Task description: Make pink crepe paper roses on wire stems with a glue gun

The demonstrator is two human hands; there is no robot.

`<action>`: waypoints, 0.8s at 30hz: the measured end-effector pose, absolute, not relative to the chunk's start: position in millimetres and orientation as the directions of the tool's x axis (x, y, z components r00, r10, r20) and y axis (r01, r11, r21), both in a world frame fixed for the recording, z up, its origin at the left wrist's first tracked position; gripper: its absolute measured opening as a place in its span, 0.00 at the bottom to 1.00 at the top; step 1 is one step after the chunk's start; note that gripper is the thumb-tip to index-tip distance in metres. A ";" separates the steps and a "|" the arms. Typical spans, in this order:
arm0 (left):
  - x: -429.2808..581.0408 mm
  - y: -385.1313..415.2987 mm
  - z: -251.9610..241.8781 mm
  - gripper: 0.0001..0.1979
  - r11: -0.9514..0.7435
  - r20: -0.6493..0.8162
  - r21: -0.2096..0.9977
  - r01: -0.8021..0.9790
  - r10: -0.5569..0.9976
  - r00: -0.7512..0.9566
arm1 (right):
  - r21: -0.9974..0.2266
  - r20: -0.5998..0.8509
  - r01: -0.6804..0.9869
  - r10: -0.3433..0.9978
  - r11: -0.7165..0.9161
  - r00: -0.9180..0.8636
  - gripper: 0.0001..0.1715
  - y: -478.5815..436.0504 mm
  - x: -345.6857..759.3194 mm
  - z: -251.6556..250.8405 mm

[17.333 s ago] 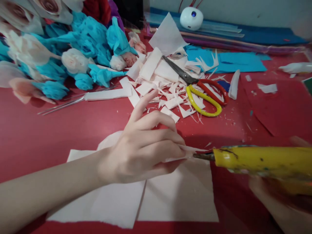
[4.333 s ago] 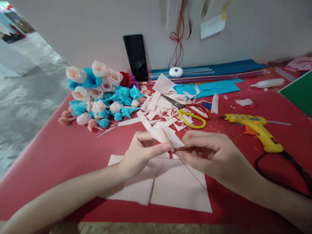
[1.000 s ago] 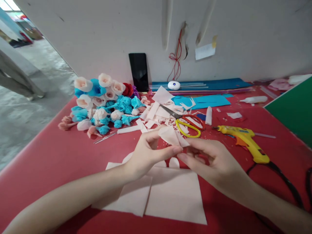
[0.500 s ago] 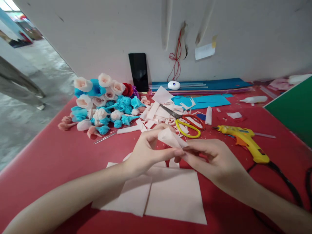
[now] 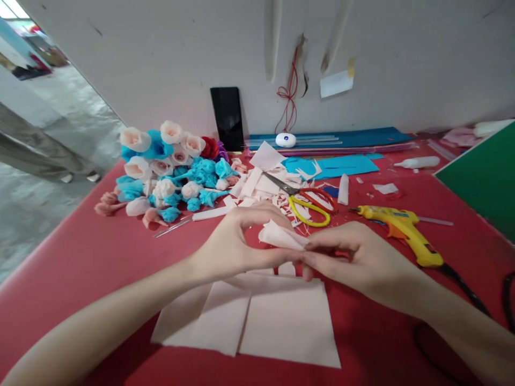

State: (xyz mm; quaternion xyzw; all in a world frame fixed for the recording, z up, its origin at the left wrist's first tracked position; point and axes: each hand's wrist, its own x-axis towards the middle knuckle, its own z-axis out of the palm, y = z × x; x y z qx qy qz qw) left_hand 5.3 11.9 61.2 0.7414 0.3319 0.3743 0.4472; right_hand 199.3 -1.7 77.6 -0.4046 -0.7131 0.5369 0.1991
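Both hands meet above the red table (image 5: 80, 257). My left hand (image 5: 233, 244) curls its fingers around a small pale pink paper petal piece (image 5: 277, 237), thumb and forefinger closed on it. My right hand (image 5: 354, 257) pinches the same piece at its right end. Beneath the hands lie flat pale pink paper sheets (image 5: 281, 321).
A heap of blue, pink and white paper flowers (image 5: 169, 166) sits at the back left. Scissors with yellow and red handles (image 5: 309, 201) lie among paper scraps. A yellow glue gun (image 5: 402, 228) with a black cord lies to the right. A green board (image 5: 483, 177) is at far right.
The paper piece has been turned and lowered between the fingers. Both hands have closed in a little; the left hand's fingers curl further over it.
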 end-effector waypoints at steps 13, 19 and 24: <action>7.3 8.6 59.6 0.05 -0.325 0.210 0.929 0.179 0.858 0.468 | -0.881 -0.149 0.448 0.809 0.152 -0.569 0.09 -2.0 201.1 72.6; 8.4 9.2 56.1 0.06 -0.310 0.207 0.935 0.172 0.870 0.447 | -0.835 0.007 0.466 0.853 0.292 -0.522 0.07 -2.5 200.0 72.2; 9.2 9.5 54.4 0.07 -0.373 0.239 0.899 0.228 0.856 0.458 | -0.757 0.093 0.506 0.834 0.414 -0.543 0.09 -0.7 203.5 70.7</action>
